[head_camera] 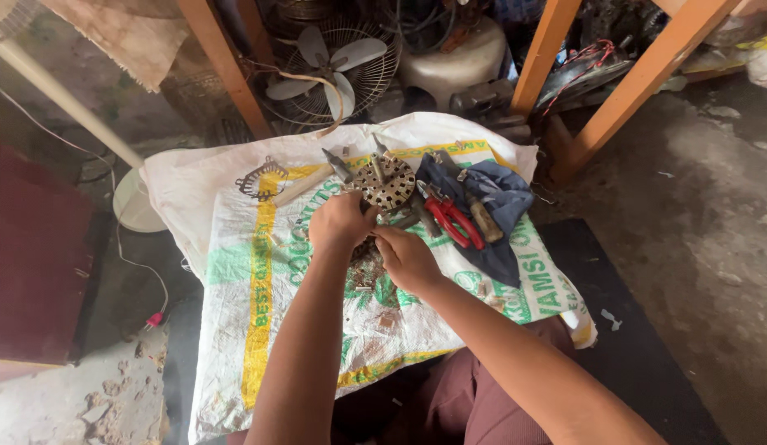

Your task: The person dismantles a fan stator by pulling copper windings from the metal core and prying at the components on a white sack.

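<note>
You've got a white woven sack [235,330] spread flat on the floor as your mat, yellow stripe down its left side and green print across it. Your left hand [340,221] and right hand [406,258] are both curled tight around a small dark metal part [368,247] mid-sack; hard to say what it is, your fingers hide most of it. Just above sits a round perforated disc [386,183], with red-handled pliers [449,218] on a blue cloth [503,198] to the right. The sack's near-left corner is open.
</note>
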